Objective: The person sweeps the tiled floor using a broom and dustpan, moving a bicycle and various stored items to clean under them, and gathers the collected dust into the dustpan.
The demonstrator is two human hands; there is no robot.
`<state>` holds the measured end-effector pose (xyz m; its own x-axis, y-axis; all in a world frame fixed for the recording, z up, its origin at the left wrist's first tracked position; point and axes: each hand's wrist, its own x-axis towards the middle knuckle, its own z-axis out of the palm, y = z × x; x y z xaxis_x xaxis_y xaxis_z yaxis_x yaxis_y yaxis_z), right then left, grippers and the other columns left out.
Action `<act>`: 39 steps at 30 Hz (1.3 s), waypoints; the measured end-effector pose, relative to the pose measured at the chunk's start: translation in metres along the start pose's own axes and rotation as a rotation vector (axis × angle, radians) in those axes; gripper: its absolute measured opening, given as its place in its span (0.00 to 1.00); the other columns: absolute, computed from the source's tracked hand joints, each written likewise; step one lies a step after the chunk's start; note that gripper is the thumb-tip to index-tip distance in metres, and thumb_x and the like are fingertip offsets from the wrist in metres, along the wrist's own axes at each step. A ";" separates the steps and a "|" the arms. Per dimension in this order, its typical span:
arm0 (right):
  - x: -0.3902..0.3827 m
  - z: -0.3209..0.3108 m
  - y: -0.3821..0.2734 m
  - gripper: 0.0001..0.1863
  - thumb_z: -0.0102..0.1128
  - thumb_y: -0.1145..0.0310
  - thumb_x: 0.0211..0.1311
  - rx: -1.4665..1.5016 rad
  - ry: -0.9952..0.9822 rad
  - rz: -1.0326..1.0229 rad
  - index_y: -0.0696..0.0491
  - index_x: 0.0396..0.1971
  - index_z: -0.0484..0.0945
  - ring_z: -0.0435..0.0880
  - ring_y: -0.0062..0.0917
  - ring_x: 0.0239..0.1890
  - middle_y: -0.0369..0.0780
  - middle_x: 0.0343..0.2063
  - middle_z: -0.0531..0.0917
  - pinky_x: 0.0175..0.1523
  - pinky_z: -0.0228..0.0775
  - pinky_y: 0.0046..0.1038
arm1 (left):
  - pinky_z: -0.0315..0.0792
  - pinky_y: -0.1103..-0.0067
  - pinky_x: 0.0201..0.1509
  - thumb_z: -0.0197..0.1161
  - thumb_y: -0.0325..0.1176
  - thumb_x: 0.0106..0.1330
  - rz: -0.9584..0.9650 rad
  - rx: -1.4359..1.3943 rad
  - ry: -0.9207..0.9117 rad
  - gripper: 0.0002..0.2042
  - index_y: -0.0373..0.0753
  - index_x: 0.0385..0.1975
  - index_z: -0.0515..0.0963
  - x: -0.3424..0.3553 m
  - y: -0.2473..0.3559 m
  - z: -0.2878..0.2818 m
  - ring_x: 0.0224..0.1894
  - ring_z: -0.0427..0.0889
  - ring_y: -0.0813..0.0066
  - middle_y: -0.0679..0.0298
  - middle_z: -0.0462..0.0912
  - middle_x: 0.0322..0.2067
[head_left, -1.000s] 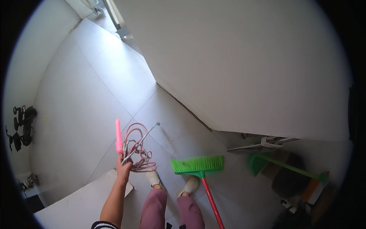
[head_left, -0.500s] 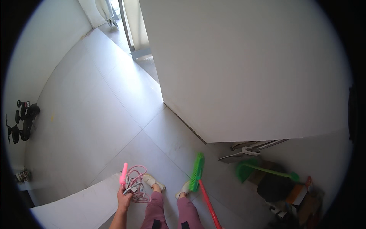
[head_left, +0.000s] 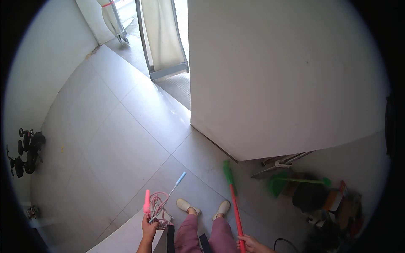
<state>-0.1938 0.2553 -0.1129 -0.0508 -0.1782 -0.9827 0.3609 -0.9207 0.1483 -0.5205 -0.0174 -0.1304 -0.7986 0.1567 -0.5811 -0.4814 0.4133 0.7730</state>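
Observation:
Gripped in my left hand (head_left: 149, 228) is a tangle of skipping ropes (head_left: 159, 204), with an upright pink handle (head_left: 147, 200) and a pale blue handle (head_left: 180, 178) sticking out. My right hand (head_left: 248, 242) is closed on the red pole of a broom (head_left: 236, 213) at the lower right. Its green head (head_left: 228, 170), seen edge-on and slightly blurred, points away from me toward the wall's lower edge, to the right of my shoes.
A white wall (head_left: 282, 76) fills the upper right, beside an opening with an upright folded frame (head_left: 167, 38). Black scooters (head_left: 29, 152) stand along the left wall. A green dustpan (head_left: 278, 183), boxes (head_left: 333, 196) and dark items crowd the lower right. A white ledge (head_left: 114, 242) is at lower left.
My right hand has come into view on the broom pole. The broom head has turned from crosswise to edge-on and moved forward. The view has shifted, showing more of the opening.

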 end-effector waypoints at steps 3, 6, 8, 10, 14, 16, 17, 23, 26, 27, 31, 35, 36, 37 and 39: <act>-0.002 0.030 0.022 0.11 0.51 0.66 0.55 0.075 0.012 -0.165 0.48 0.37 0.64 0.68 0.21 0.14 0.34 0.16 0.70 0.16 0.63 0.24 | 0.69 0.83 0.30 0.52 0.17 0.40 -0.012 -0.037 0.001 0.15 0.35 0.31 0.68 0.012 0.011 -0.020 0.25 0.72 0.79 0.67 0.73 0.22; -0.020 0.072 0.027 0.22 0.52 0.66 0.54 0.158 0.055 -0.300 0.43 0.49 0.60 0.70 0.24 0.15 0.37 0.16 0.72 0.18 0.65 0.27 | 0.69 0.83 0.30 0.52 0.16 0.40 0.001 -0.108 0.013 0.15 0.35 0.32 0.68 0.018 0.016 -0.027 0.25 0.72 0.79 0.66 0.73 0.22; -0.027 0.090 0.020 0.25 0.49 0.68 0.55 0.246 0.019 -0.312 0.40 0.54 0.56 0.68 0.23 0.14 0.38 0.17 0.71 0.19 0.64 0.25 | 0.69 0.83 0.30 0.52 0.16 0.40 0.005 -0.122 0.021 0.15 0.36 0.32 0.68 0.017 0.026 -0.029 0.25 0.72 0.79 0.67 0.73 0.22; -0.024 0.110 0.006 0.23 0.44 0.72 0.58 0.349 -0.065 -0.283 0.39 0.53 0.53 0.64 0.19 0.14 0.39 0.18 0.66 0.17 0.60 0.19 | 0.69 0.83 0.29 0.52 0.16 0.40 0.017 -0.115 0.034 0.15 0.36 0.31 0.68 0.018 0.031 -0.036 0.24 0.72 0.79 0.67 0.73 0.22; 0.020 0.154 -0.025 0.14 0.39 0.73 0.59 0.319 -0.167 -0.233 0.40 0.44 0.59 0.61 0.18 0.12 0.36 0.17 0.62 0.13 0.58 0.20 | 0.69 0.84 0.28 0.52 0.16 0.40 0.018 -0.109 0.074 0.14 0.36 0.30 0.68 0.014 0.039 -0.051 0.24 0.72 0.80 0.67 0.72 0.21; 0.041 0.189 -0.041 0.11 0.39 0.73 0.59 0.244 -0.230 -0.231 0.42 0.41 0.59 0.61 0.18 0.12 0.35 0.16 0.61 0.13 0.58 0.20 | 0.69 0.84 0.27 0.52 0.16 0.40 0.001 -0.164 0.102 0.15 0.36 0.31 0.68 0.012 0.037 -0.058 0.24 0.72 0.79 0.67 0.72 0.22; 0.056 0.214 -0.046 0.10 0.39 0.73 0.59 0.184 -0.227 -0.248 0.43 0.39 0.59 0.61 0.17 0.12 0.35 0.16 0.61 0.13 0.58 0.20 | 0.69 0.84 0.27 0.52 0.16 0.40 -0.025 -0.187 0.114 0.15 0.36 0.31 0.68 0.015 0.026 -0.061 0.24 0.72 0.79 0.66 0.72 0.22; 0.083 0.360 -0.115 0.20 0.45 0.70 0.59 0.171 -0.540 -0.174 0.39 0.50 0.55 0.59 0.14 0.12 0.33 0.14 0.61 0.13 0.55 0.15 | 0.69 0.84 0.27 0.52 0.16 0.40 -0.060 -0.230 0.165 0.15 0.37 0.30 0.67 0.015 0.025 -0.065 0.24 0.72 0.79 0.65 0.72 0.24; 0.065 0.394 -0.114 0.27 0.46 0.68 0.59 0.082 -0.515 -0.183 0.34 0.56 0.49 0.60 0.15 0.13 0.35 0.16 0.63 0.14 0.56 0.14 | 0.69 0.84 0.27 0.52 0.16 0.40 -0.063 -0.196 0.125 0.15 0.37 0.31 0.67 0.019 0.016 -0.069 0.24 0.72 0.79 0.65 0.72 0.24; 0.065 0.392 -0.109 0.30 0.45 0.67 0.60 0.062 -0.560 -0.205 0.33 0.59 0.45 0.60 0.15 0.13 0.35 0.17 0.64 0.15 0.57 0.15 | 0.69 0.84 0.27 0.52 0.16 0.41 -0.035 -0.228 0.135 0.16 0.37 0.33 0.67 0.022 0.009 -0.070 0.25 0.72 0.79 0.66 0.72 0.24; 0.019 0.328 -0.081 0.29 0.45 0.67 0.60 -0.142 -0.450 -0.252 0.35 0.58 0.47 0.60 0.14 0.13 0.35 0.17 0.65 0.14 0.56 0.15 | 0.69 0.84 0.28 0.52 0.16 0.41 -0.027 -0.251 0.136 0.16 0.36 0.33 0.67 0.024 0.007 -0.073 0.25 0.72 0.79 0.66 0.72 0.24; -0.036 0.207 -0.053 0.27 0.44 0.67 0.60 -0.180 -0.404 -0.146 0.35 0.58 0.48 0.59 0.14 0.12 0.34 0.17 0.64 0.15 0.55 0.15 | 0.70 0.84 0.26 0.51 0.16 0.41 -0.004 -0.224 0.125 0.16 0.37 0.34 0.67 0.032 -0.002 -0.071 0.24 0.72 0.78 0.66 0.72 0.23; -0.048 0.183 -0.045 0.30 0.43 0.68 0.61 -0.139 -0.411 -0.095 0.34 0.59 0.43 0.59 0.15 0.12 0.35 0.17 0.64 0.16 0.56 0.16 | 0.70 0.83 0.25 0.50 0.17 0.41 -0.003 -0.232 0.129 0.17 0.37 0.35 0.67 0.031 0.005 -0.066 0.23 0.73 0.77 0.65 0.72 0.23; -0.061 0.165 -0.034 0.29 0.43 0.69 0.60 -0.084 -0.352 -0.103 0.35 0.58 0.46 0.59 0.15 0.13 0.35 0.17 0.64 0.16 0.57 0.16 | 0.70 0.83 0.24 0.50 0.17 0.41 0.001 -0.237 0.132 0.18 0.37 0.36 0.67 0.029 0.009 -0.064 0.22 0.74 0.77 0.65 0.72 0.23; -0.075 0.151 -0.022 0.25 0.43 0.70 0.60 0.025 -0.232 -0.125 0.37 0.55 0.50 0.59 0.14 0.13 0.35 0.17 0.63 0.16 0.56 0.16 | 0.70 0.83 0.24 0.50 0.17 0.41 -0.013 -0.241 0.108 0.18 0.37 0.37 0.67 0.031 0.012 -0.064 0.22 0.74 0.77 0.65 0.72 0.23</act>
<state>-0.3387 0.2368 -0.0261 -0.3069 -0.1348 -0.9421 0.3159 -0.9482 0.0327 -0.5739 -0.0647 -0.1229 -0.8193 0.0505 -0.5711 -0.5539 0.1872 0.8112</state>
